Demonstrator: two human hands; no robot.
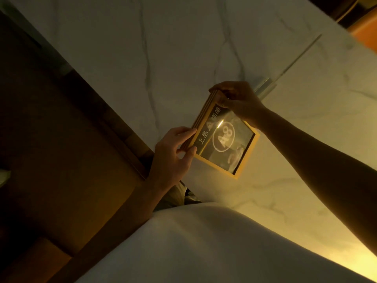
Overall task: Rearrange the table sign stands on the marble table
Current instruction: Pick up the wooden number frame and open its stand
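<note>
The table sign stand (223, 139) reads "A8" in a white circle; at its ten o'clock runs "上島", then blurred characters.

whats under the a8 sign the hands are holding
More yellow-edged signs are stacked beneath the A8 sign, held by the left hand and right hand. Their faces are covered.

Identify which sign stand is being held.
The yellow-framed A8 sign, gripped by left hand and right hand; the clear acrylic stand sits untouched behind.
</note>
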